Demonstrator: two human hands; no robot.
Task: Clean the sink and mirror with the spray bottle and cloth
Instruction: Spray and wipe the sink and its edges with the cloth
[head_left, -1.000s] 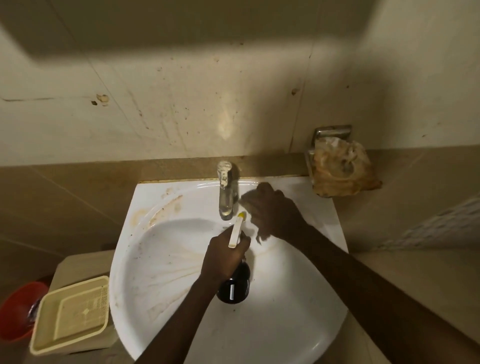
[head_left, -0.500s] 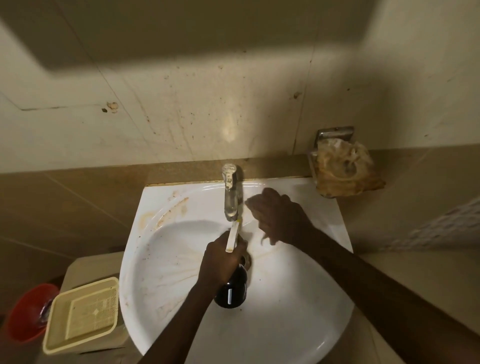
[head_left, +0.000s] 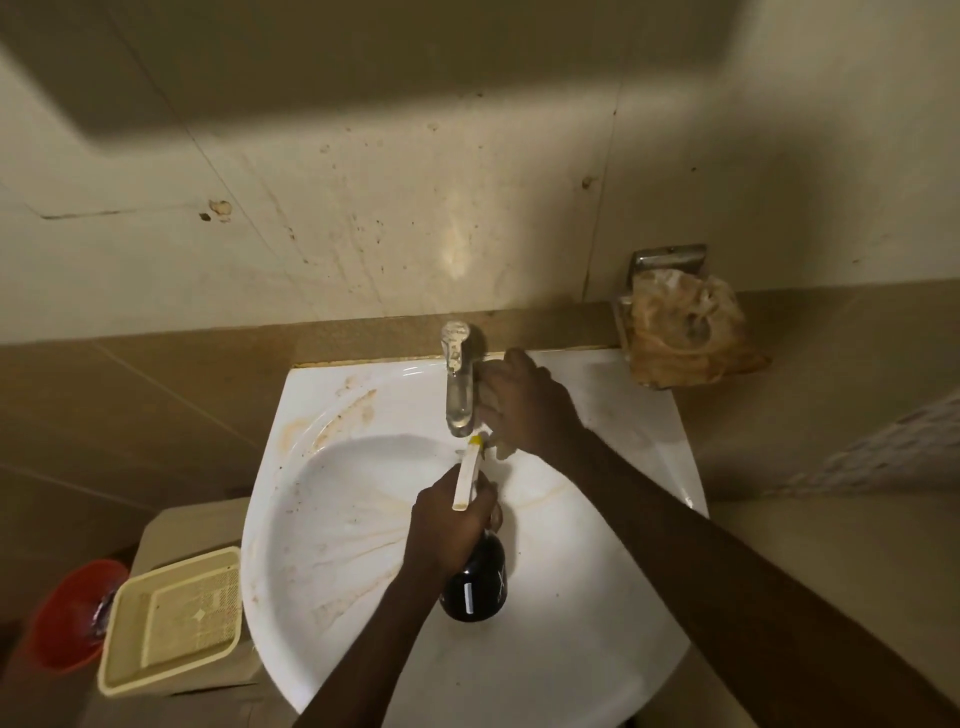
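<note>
A white sink (head_left: 613, 613) with brown stains on its left rim fills the lower middle. My left hand (head_left: 452, 525) grips a dark spray bottle (head_left: 475, 587) with a cream and yellow spray head over the basin, its nozzle pointing at the chrome tap (head_left: 457, 379). My right hand (head_left: 524, 405) presses a pale cloth (head_left: 488, 395) against the right side of the tap; most of the cloth is hidden under the hand. No mirror shows in this view.
A wall soap holder (head_left: 670, 260) carries a crumpled brownish plastic bag (head_left: 685, 332) at the sink's back right. Left of the sink stand a cream plastic basket (head_left: 171, 618) and a red bucket (head_left: 67, 618). Stained tiled wall rises behind.
My right hand with the cloth has moved up from the basin rim onto the tap's side. The left hand keeps the bottle in about the same spot.
</note>
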